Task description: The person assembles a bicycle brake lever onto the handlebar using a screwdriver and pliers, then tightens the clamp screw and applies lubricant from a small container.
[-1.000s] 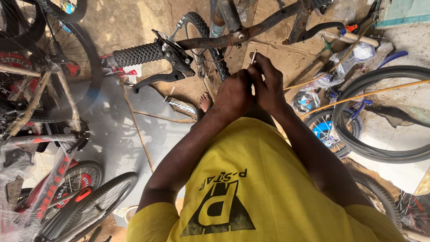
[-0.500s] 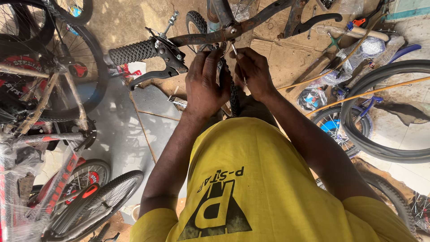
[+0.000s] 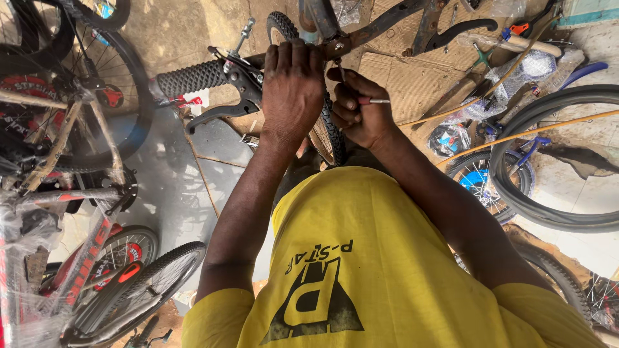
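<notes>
Black rubber handlebar grip [image 3: 192, 77] stuck out to the left of the left hand [image 3: 293, 87], with the black brake lever [image 3: 225, 106] angled down just below it. Left hand lay palm-down over the handlebar near the stem, fingers curled over the top of the bar; it was closed on the handlebar, though what sat under the palm was hidden. Right hand [image 3: 361, 113] sat just beside it, touching or nearly touching at the knuckles, fist closed around a thin metal tool [image 3: 374, 101] with its short shaft poking out to the right between the fingers; tip type too small to tell. Both hands worked directly above the knobby front tyre [image 3: 332, 129], which ran down between the forearms toward the yellow shirt [image 3: 387, 270]. Dark rusty bike frame tube [image 3: 380, 26] crossed the top of the view, right above the hands. Cardboard [image 3: 400, 77] lay on the ground behind it, with scattered tools [image 3: 477, 61] and plastic bottles [image 3: 538, 64] on the right. Loose black tyre [image 3: 548, 154] lay at far right over a small blue-hubbed wheel [image 3: 480, 180]. Left side held other bicycles [image 3: 71, 129], partly wrapped in clear plastic, with red-and-black wheels [image 3: 122, 258] near the bottom left corner.
</notes>
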